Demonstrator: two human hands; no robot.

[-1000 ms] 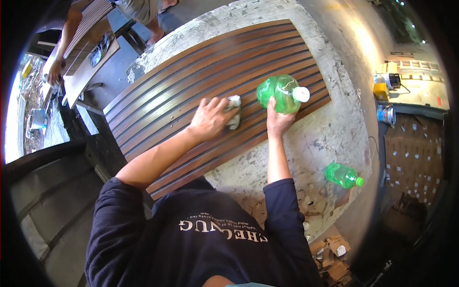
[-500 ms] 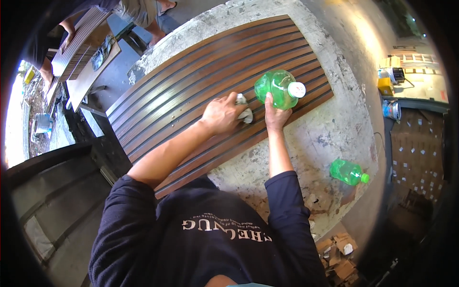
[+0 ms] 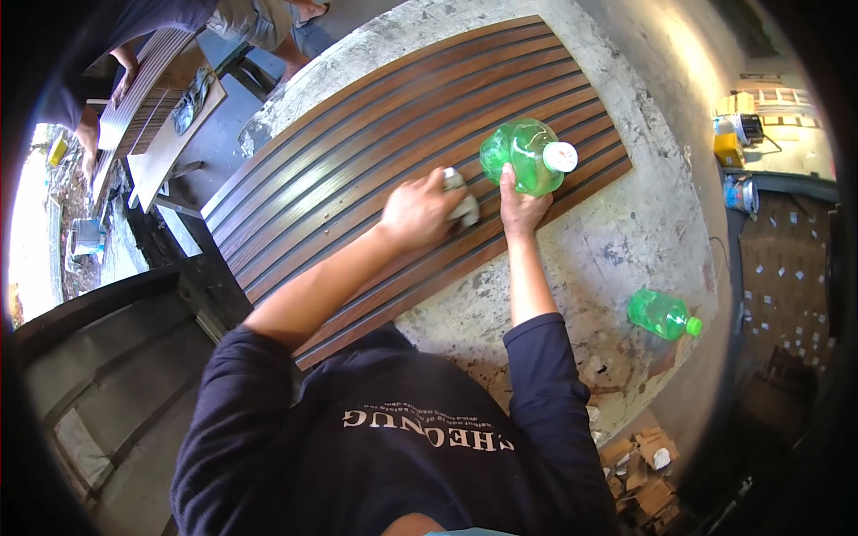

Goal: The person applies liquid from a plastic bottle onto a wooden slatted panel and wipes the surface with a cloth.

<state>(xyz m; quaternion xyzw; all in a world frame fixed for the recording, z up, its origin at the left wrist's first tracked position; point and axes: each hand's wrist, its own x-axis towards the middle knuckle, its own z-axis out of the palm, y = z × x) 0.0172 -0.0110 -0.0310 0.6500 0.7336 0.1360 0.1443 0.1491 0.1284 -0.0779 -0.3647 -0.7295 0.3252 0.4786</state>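
Note:
In front of me a dark brown slatted wood panel (image 3: 357, 143) with black grooves lies flat on a paint-stained table (image 3: 581, 259). My left hand (image 3: 420, 210) is closed on a crumpled white cloth (image 3: 463, 207), which touches the panel's slats near its middle. Above the right part of the panel, my right hand (image 3: 521, 207) grips a green plastic bottle (image 3: 527, 147) with a white cap, tilted so the cap points right. The fingers behind that bottle are partly hidden.
A second green bottle (image 3: 661, 314) with a green cap lies on the table at the right. At the far left, a co-worker's hands (image 3: 89, 129) rest on another slatted panel (image 3: 134, 89). Cardboard scraps (image 3: 648, 464) lie at the lower right, and a yellow box (image 3: 728, 149) stands at the far right.
My right hand and the bottle sit slightly farther right in the picture. The left hand and cloth have shifted a little to the right. The whole view has shifted slightly too.

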